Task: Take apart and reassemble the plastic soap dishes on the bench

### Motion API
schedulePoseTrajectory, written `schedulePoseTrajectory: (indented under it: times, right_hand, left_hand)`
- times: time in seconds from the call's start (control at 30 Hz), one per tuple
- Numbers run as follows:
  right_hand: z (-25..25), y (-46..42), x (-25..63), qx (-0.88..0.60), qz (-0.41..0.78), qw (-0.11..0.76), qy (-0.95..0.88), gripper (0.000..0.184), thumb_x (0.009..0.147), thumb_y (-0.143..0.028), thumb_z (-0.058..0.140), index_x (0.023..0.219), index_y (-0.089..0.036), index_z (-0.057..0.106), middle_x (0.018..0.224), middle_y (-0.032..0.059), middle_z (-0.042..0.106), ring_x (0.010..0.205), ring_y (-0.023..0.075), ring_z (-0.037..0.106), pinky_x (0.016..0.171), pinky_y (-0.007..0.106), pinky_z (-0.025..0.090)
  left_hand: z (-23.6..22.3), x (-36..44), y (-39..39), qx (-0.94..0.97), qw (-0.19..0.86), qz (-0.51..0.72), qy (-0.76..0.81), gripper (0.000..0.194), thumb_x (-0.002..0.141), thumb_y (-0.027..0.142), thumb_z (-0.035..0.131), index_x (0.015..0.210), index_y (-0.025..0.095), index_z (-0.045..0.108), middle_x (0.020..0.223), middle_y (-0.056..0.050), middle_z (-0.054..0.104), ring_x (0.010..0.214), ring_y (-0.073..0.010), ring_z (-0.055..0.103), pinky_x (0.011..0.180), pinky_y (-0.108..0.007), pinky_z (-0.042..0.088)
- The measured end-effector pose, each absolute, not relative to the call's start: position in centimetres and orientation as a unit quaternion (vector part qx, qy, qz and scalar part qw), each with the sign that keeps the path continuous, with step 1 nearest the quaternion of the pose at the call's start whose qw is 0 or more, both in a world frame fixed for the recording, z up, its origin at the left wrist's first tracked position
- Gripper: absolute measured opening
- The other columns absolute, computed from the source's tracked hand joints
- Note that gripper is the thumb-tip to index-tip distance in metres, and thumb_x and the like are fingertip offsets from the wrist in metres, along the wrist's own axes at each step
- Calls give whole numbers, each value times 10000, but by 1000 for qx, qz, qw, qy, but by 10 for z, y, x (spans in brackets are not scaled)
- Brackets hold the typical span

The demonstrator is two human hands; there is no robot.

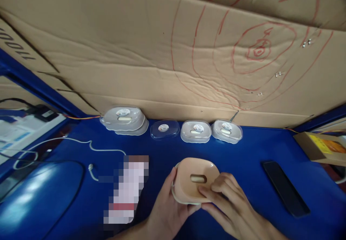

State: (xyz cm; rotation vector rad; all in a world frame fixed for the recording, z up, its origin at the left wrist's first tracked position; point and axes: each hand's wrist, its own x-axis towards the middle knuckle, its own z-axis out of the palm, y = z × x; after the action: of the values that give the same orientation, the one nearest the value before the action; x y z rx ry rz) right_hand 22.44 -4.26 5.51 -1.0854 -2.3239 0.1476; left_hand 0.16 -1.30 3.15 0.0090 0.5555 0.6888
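A peach-coloured, rounded plastic box [186, 187] with a pale rim and an oval slot in its top is held over the blue table. A cream-coloured bar shows inside the slot. My left hand [167, 207] cups the box from its left side and underneath, the fingers partly hidden below it. On the other side, my right hand [229, 200] grips the front right edge, with its thumb low at the rim and its bent fingers on the top face.
Along the cardboard wall stand stacked clear-lidded white boxes [125, 121], a clear lid [164, 130] and two more lidded boxes [196, 132] [227, 132]. A blurred-out phone-like object [127, 189] and white cable [105, 150] lie left. A black tray [285, 187] and a cardboard box [319, 148] are right.
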Motion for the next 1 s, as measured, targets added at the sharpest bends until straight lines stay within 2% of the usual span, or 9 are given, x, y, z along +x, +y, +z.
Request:
schedulePoseTrajectory:
  times: [0.1, 0.27, 0.4, 0.5, 0.6, 0.7, 0.83, 0.9, 1.0]
  right_hand:
    - [49, -43, 227, -411, 39, 287, -864, 302, 1061, -262, 624, 1357, -208, 645, 972, 59, 705, 894, 214, 667, 870, 387, 570]
    - [40, -41, 224, -385, 19, 275, -881, 354, 1063, -236, 604, 1413, -184, 614, 957, 66, 747, 883, 231, 694, 868, 407, 586]
    - [39, -36, 225, -358, 32, 257, -897, 432, 1052, -273, 645, 1467, -174, 580, 1039, 68, 773, 935, 227, 711, 913, 406, 589]
    - [48, -13, 231, -343, 120, 278, -889, 395, 1103, -366, 522, 1461, -211, 587, 1125, 89, 767, 1020, 242, 720, 935, 416, 597]
    - [54, 30, 220, -388, 167, 324, -847, 385, 1124, -261, 385, 1453, -255, 585, 1264, 90, 748, 1159, 236, 714, 969, 407, 609]
    - [45, 77, 181, -412, 107, 214, -879, 424, 1130, -253, 387, 1540, -212, 486, 1537, 105, 615, 1418, 219, 586, 1187, 440, 503]
    - [20, 111, 126, -408, 71, 154, -897, 567, 1049, -248, 581, 1581, -115, 438, 1657, 213, 455, 1558, 353, 410, 1280, 597, 352]
    - [13, 110, 114, -411, 61, 139, -899, 592, 1031, -238, 614, 1578, -93, 440, 1627, 244, 478, 1538, 385, 427, 1272, 630, 340]
    - [16, 96, 121, -394, 59, 123, -909, 528, 1045, -275, 616, 1548, -171, 493, 1508, 181, 603, 1403, 340, 557, 1240, 613, 384]
  left_hand:
    - [41, 9, -7, 43, 914, 313, 253, 768, 953, 645, 666, 1536, 157, 562, 1424, -143, 706, 1405, -340, 588, 1202, -462, 423]
    - [41, 8, -5, 72, 908, 321, 258, 709, 966, 673, 637, 1472, 178, 637, 1445, -129, 698, 1432, -338, 564, 1221, -473, 398]
    - [36, 4, -3, 108, 907, 314, 260, 659, 975, 625, 648, 1391, 116, 698, 1421, -166, 708, 1413, -353, 582, 1211, -469, 405]
    - [31, 3, -4, 122, 901, 310, 279, 670, 992, 625, 606, 1410, 106, 675, 1410, -181, 710, 1382, -375, 605, 1132, -496, 477]
    - [18, 4, -11, 144, 904, 269, 298, 717, 971, 690, 574, 1413, 134, 663, 1336, -170, 746, 1314, -399, 649, 1001, -505, 546]
    - [1, 5, -21, 174, 919, 173, 308, 732, 903, 726, 605, 1253, 102, 754, 1198, -183, 789, 1251, -397, 687, 1024, -475, 518]
    - [-20, 8, -29, 171, 936, 118, 285, 602, 828, 667, 701, 1040, 114, 809, 1081, -179, 811, 1282, -386, 672, 1192, -460, 406]
    - [-28, 9, -30, 173, 937, 127, 274, 599, 785, 677, 737, 1007, 126, 814, 1032, -178, 815, 1261, -412, 681, 1195, -488, 409]
    - [-40, 13, -33, 165, 940, 143, 261, 586, 777, 656, 752, 1031, 133, 819, 988, -172, 819, 1205, -441, 708, 1187, -552, 405]
